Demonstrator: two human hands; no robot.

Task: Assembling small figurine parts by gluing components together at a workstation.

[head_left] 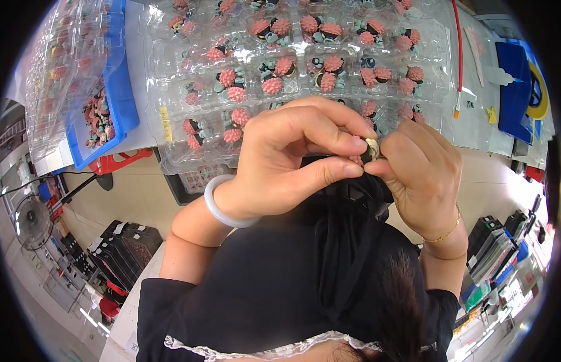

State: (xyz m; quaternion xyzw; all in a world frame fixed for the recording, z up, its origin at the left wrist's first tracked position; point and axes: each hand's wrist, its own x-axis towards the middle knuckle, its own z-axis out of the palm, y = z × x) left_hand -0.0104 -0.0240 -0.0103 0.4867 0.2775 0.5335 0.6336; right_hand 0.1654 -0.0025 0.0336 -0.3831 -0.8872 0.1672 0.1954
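My left hand (292,160), with a pale bangle on its wrist, pinches a small figurine piece (369,152) between thumb and fingertips. The piece is pink, dark and cream, and fingertips partly cover it. My right hand (422,175) is closed on its cream side, thumb and bent fingers meeting there. Both hands are together above the near edge of a clear plastic tray (166,90). Its compartments hold several pink bumpy pieces (272,85) with dark and grey-blue bits.
At left, a blue bin (131,114) holds loose small pieces, with stacked clear trays (57,78) beside it. A red-handled brush (459,66) lies right of the tray. Farther right are a white bottle (498,76), a blue box (512,90) and a yellow tape roll (538,90).
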